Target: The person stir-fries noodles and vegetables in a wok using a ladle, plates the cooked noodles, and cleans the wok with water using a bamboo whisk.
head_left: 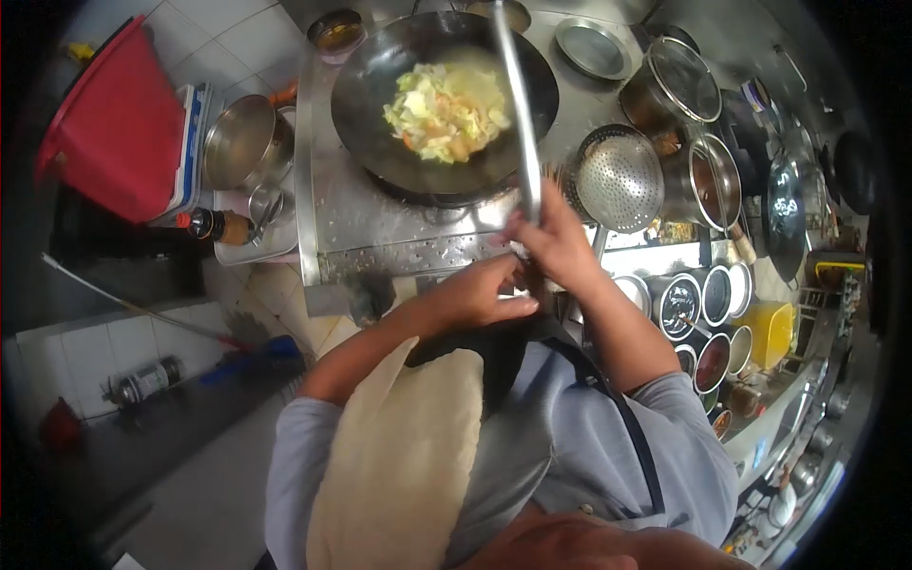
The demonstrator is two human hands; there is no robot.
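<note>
A long-handled metal utensil slants up across the right side of the wok; its head is out of clear view at the top. My right hand is closed around the lower part of its shaft. Chopped cabbage with bits of orange lies in the wok, with light steam over it. My left hand is at the stove's front edge, just below and left of my right hand. Its fingers are curled, and what they hold, if anything, is hidden.
Right of the wok sits a perforated strainer, with pots behind it and several seasoning containers nearer me. To the left are a steel bowl, a dark sauce bottle and a red tub.
</note>
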